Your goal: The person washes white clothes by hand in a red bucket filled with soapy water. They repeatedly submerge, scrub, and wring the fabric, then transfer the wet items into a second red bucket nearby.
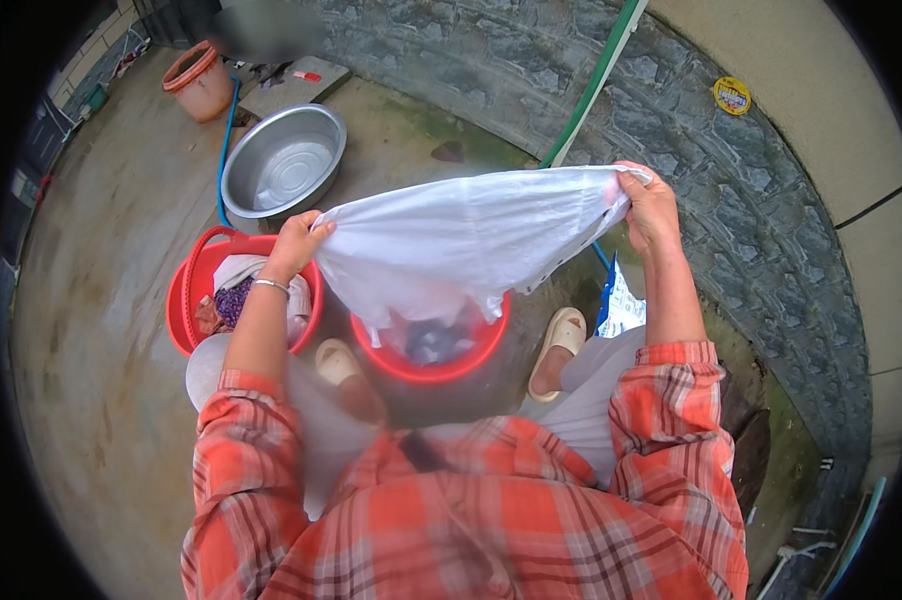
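Note:
A wet-looking white cloth garment (458,232) is stretched out between my two hands. My left hand (297,241) pinches one end of it, and my right hand (649,206) grips the other end, a little higher in the view. The cloth's lower edge hangs over a red plastic tub (432,373) between my feet and hides its far side. Dark cloth (432,341) lies in that tub, partly veiled by the white one. Beyond my left forearm, a red bucket (180,300) with a raised handle holds several pieces of laundry (233,300).
A grey metal basin (286,161) stands beyond the red bucket, beside a blue hose (228,150). Farther back is an orange-pink plastic bucket (199,82). A blue-and-white printed bag (620,304) sits by my right foot. A stone-faced wall (691,157) and a green pole (597,79) border the right.

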A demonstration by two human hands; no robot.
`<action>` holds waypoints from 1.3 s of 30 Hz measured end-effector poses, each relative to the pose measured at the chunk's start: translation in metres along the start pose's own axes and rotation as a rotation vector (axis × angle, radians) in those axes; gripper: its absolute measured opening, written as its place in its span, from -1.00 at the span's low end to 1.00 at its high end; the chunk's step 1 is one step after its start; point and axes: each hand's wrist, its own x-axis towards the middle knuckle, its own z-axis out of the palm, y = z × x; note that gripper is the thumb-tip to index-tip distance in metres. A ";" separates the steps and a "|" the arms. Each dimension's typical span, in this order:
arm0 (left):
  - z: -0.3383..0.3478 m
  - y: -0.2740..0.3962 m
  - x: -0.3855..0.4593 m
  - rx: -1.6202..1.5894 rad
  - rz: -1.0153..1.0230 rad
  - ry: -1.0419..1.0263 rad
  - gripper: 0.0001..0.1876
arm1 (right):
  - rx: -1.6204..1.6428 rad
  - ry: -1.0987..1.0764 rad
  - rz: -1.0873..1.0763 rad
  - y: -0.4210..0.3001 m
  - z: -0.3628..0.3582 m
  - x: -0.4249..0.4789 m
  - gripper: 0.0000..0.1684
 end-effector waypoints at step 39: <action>0.157 0.101 -0.113 -1.512 -0.794 -0.547 -0.03 | -0.436 -0.362 -0.294 0.081 0.156 -0.096 -0.71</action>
